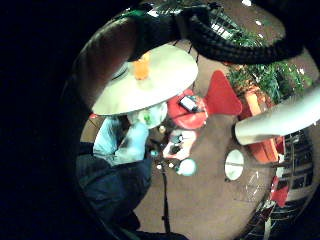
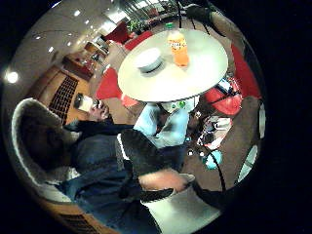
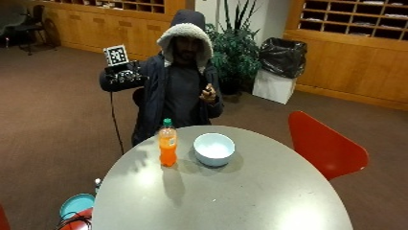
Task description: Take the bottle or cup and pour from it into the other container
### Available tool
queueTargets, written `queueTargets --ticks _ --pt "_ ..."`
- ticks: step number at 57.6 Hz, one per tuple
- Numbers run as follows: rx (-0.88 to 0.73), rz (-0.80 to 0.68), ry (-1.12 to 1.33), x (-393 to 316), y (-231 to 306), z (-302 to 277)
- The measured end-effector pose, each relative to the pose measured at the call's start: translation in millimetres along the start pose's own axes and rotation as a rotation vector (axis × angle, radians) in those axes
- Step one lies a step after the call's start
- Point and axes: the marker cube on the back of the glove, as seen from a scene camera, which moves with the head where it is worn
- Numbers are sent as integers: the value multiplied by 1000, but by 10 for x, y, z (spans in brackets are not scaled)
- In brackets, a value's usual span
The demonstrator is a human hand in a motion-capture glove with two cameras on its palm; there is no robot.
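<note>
An orange soda bottle (image 3: 167, 146) with a green cap stands upright on the round grey table (image 3: 255, 191), on the person's side. Just beside it sits a white bowl (image 3: 214, 148). My gloved right hand (image 3: 124, 77) is raised at shoulder height, well back from the table and far from both. It holds nothing and its fingers hang loosely curled. From the thumb side palm view, the bottle (image 2: 179, 48) and the bowl (image 2: 149, 59) show small and distant on the table (image 2: 195, 78). The little finger side palm view shows only the bottle (image 1: 142, 67) on the table (image 1: 160, 85).
The person's bare left hand (image 3: 208, 93) is held up at chest height. A red chair (image 3: 325, 148) stands at the table's right. A teal object (image 3: 76, 205) lies on the floor at the left. A plant (image 3: 236, 48) and a bagged bin (image 3: 280, 60) stand behind.
</note>
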Motion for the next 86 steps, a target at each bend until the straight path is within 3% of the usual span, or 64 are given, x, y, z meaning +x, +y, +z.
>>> queueTargets --ticks 5,10,14,18,24,29,32,36,40,53,58,63,67,86 --pt "11 -253 15 122 3 3" --pt "21 -203 17 140 62 19" --pt "15 -300 11 184 -70 46" --pt "-58 -215 5 178 -121 78" --pt "25 32 -24 87 -414 240" --pt "52 -155 -55 161 -570 412" --pt "90 -145 -73 156 -673 530" --pt "27 -128 -93 143 -782 649" --pt "122 -140 -126 104 -1037 821" --pt "-31 -208 -231 89 -1324 1308" --pt "-86 -198 -342 52 -1459 1508" --pt "58 -210 -482 -45 -1708 1751" --pt "-67 -168 -579 -122 -1769 1870" --pt "-42 -47 -958 -546 -2550 2544"
